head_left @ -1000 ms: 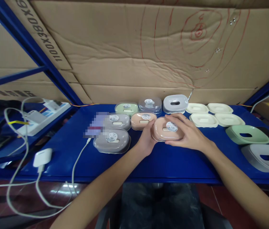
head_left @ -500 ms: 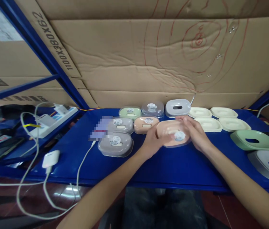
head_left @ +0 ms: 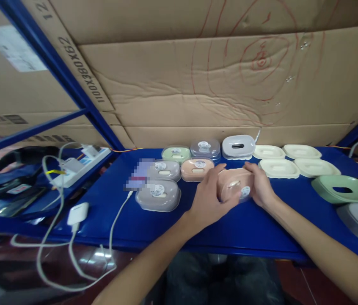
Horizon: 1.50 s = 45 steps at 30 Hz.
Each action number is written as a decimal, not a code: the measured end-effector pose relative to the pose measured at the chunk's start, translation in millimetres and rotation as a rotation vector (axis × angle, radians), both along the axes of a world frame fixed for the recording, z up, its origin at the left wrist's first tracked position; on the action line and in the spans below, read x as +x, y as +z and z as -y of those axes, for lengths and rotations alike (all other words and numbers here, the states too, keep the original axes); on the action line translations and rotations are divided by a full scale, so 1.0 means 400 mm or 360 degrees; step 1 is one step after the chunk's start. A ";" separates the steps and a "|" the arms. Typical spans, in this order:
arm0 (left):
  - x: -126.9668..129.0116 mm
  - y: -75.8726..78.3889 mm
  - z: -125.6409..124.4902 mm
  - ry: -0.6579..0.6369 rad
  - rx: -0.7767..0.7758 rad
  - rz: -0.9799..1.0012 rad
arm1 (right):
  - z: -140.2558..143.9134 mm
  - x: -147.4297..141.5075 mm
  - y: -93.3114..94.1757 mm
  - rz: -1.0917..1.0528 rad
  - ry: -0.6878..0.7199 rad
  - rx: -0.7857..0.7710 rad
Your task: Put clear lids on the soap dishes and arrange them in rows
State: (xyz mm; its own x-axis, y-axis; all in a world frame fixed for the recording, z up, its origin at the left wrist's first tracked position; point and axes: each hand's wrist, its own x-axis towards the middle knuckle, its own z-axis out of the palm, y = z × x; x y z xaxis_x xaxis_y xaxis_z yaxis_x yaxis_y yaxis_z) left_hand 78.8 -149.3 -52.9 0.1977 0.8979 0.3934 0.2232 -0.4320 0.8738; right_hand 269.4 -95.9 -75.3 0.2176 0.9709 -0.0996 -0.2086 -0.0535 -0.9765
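Between my two hands is a peach oval box (head_left: pixel 229 182) with a clear cover and a round white sticker, tilted toward me above the blue shelf. My left hand (head_left: pixel 209 192) wraps its left side, thumb across the front near the sticker. My right hand (head_left: pixel 263 186) grips the right side, with most of its fingers hidden behind the box. Just left of the left hand lies another peach box (head_left: pixel 197 170). Two grey covered boxes (head_left: pixel 158 195) and a green covered one (head_left: pixel 175 154) stand farther left.
Behind are a clear-covered grey box (head_left: pixel 205 151) and a grey slotted shell (head_left: pixel 238 146). Several cream trays (head_left: pixel 279 168) sit at right, beside green (head_left: pixel 345 189) and grey slotted shells. White cables (head_left: pixel 112 231), a charger (head_left: pixel 78 213) and a power strip (head_left: pixel 80 169) occupy the left.
The peach box in my hands has tilted and turned, so its slot and sticker sit at a slant. My left fingers have lifted and spread along its left side. The view has shifted slightly.
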 end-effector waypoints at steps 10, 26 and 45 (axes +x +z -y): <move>-0.108 -0.001 0.046 0.0136 0.0269 -0.0689 | 0.063 -0.030 0.002 0.1273 0.0603 0.0734; -0.096 -0.111 0.122 0.0261 0.0933 -0.1661 | 0.000 -0.009 -0.073 0.0893 0.0257 0.0481; -0.136 -0.139 0.111 0.0495 0.0775 -0.1616 | -0.011 -0.013 -0.083 0.1050 0.0273 0.0574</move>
State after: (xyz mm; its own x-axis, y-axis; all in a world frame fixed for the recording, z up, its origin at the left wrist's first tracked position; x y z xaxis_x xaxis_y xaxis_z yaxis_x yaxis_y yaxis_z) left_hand 24.5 -193.5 -108.3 0.4173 0.7609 0.4969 0.8794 -0.4761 -0.0096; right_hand 264.3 -91.3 -108.7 -0.0347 0.9441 0.3277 0.4055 0.3130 -0.8589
